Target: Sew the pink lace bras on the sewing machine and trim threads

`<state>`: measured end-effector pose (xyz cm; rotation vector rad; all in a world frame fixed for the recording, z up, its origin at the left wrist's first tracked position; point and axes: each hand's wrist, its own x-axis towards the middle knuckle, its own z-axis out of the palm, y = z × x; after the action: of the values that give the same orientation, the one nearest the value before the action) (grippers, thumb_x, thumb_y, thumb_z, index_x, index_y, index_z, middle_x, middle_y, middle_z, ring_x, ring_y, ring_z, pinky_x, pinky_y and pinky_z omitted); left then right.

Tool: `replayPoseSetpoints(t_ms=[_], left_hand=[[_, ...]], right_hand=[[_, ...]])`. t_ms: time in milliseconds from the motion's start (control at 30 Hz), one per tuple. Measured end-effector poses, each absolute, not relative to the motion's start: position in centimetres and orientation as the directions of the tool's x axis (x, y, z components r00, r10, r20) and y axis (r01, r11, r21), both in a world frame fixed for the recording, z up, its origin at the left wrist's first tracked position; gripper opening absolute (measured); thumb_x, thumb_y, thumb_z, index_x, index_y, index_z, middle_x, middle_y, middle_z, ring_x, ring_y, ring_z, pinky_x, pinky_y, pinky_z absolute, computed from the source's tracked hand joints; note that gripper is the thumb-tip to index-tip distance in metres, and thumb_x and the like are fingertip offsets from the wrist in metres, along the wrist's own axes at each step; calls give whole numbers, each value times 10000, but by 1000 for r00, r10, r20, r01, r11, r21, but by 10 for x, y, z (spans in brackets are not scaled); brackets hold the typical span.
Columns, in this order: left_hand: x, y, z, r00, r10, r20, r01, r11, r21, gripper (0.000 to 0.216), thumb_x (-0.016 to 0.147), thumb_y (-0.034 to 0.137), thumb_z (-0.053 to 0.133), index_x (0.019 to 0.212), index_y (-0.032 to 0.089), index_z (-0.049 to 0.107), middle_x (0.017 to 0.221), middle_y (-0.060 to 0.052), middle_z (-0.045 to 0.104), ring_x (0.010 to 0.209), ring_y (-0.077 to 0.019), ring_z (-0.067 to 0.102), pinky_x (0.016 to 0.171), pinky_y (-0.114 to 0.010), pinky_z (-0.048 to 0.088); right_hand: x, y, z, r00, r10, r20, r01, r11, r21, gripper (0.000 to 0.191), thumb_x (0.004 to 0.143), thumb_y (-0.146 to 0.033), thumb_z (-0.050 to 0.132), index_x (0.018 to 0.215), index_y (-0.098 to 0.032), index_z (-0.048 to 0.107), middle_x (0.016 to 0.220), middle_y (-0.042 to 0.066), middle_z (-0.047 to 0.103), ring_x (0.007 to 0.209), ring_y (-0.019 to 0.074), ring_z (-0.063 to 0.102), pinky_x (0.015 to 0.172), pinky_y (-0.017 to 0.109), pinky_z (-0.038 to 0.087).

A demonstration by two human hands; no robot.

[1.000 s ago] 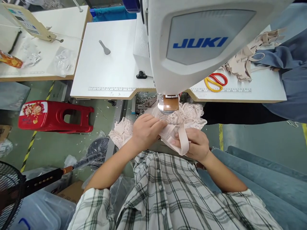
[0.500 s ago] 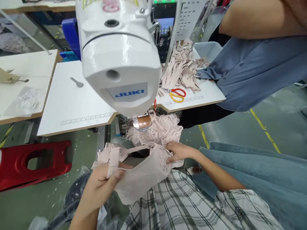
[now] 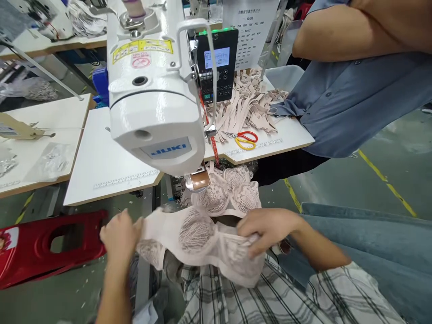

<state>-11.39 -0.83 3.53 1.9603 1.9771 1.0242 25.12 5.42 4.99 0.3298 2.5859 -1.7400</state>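
Note:
A pale pink lace bra is stretched between my two hands, just above my lap. My left hand, slightly blurred, is closed on the band at its left end. On the other side my right hand grips the upper edge of the right cup, thumb in front. More pink lace bras lie just beyond, below the head of the white sewing machine. The machine's needle area is hidden from this angle.
Red and yellow scissors lie on the white table near a heap of pink fabric strips. A person with crossed arms stands at the right. A red stool is at the left.
The bra has been turned and spread, so its cups now show. My left hand has moved left and up, my right hand a little right. The view has shifted, showing more of the machine.

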Motion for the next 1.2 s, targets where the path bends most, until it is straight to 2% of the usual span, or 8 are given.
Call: replayPoseSetpoints(t_ms=[133, 267, 400, 600, 767, 967, 1033, 1200], left_hand=[[-19, -14, 21, 143, 986, 82, 528, -146, 836, 516, 852, 589, 595, 1179, 194, 648, 1124, -143, 712, 1043, -312, 665, 867, -431, 543], [25, -15, 11, 574, 716, -398, 336, 238, 911, 432, 821, 602, 644, 743, 177, 645, 688, -17, 634, 668, -198, 597, 687, -325, 520], [17, -5, 7, 634, 653, -413, 219, 361, 907, 463, 803, 635, 651, 782, 172, 637, 772, -23, 639, 750, -193, 578, 740, -310, 495], [6, -2, 16, 476, 776, -414, 180, 374, 910, 469, 847, 627, 605, 817, 159, 628, 751, -22, 600, 704, -157, 515, 665, -267, 439], [-2, 4, 17, 256, 870, -420, 171, 387, 906, 498, 842, 638, 586, 688, 167, 527, 608, 26, 454, 565, -105, 391, 535, -220, 323], [-5, 4, 40, 198, 964, -178, 203, 137, 969, 484, 948, 531, 496, 615, 186, 426, 557, 53, 360, 516, -80, 321, 492, -208, 255], [-3, 1, 50, 224, 961, -160, 198, 116, 973, 427, 960, 473, 501, 651, 178, 489, 555, 51, 398, 502, -78, 342, 481, -205, 262], [1, 2, 55, 153, 951, -268, 247, 226, 942, 261, 916, 374, 583, 1070, 166, 612, 557, 79, 426, 482, -85, 353, 471, -202, 267]], right_hand=[[205, 53, 68, -944, 326, -59, 219, 483, -848, 287, 953, -387, 568, 705, -241, 563, 714, -25, 606, 646, 128, 531, 585, 274, 410], [214, 114, 51, -847, 488, -210, 404, 335, -851, 75, 756, -318, 761, 751, -274, 700, 674, -69, 672, 608, 117, 584, 577, 242, 454], [238, 228, 34, -218, 971, -101, 684, 78, -725, 207, 897, -305, 572, 724, -191, 588, 791, 68, 676, 853, 209, 605, 721, 311, 435], [243, 314, 22, 139, 989, -55, 599, -128, -790, 322, 702, -33, 670, 560, -205, 438, 766, 93, 616, 1000, 292, 571, 841, 364, 415], [246, 297, 21, 65, 992, -112, 282, -126, -951, 255, 803, -103, 628, 641, -210, 464, 636, -18, 500, 732, 141, 556, 615, 211, 455], [221, 188, 8, -388, 895, -221, -107, -282, -953, 301, 720, -404, 785, 714, -219, 547, 597, -80, 522, 442, 32, 437, 396, 113, 405], [207, 140, 1, -572, 805, -157, -175, -306, -936, 364, 605, -431, 868, 651, -204, 588, 616, -49, 584, 461, 60, 516, 429, 172, 483], [187, 80, -2, -643, 728, 237, -370, -24, -929, 92, 808, -199, 756, 728, -205, 710, 818, 31, 693, 744, 110, 651, 691, 231, 558]])
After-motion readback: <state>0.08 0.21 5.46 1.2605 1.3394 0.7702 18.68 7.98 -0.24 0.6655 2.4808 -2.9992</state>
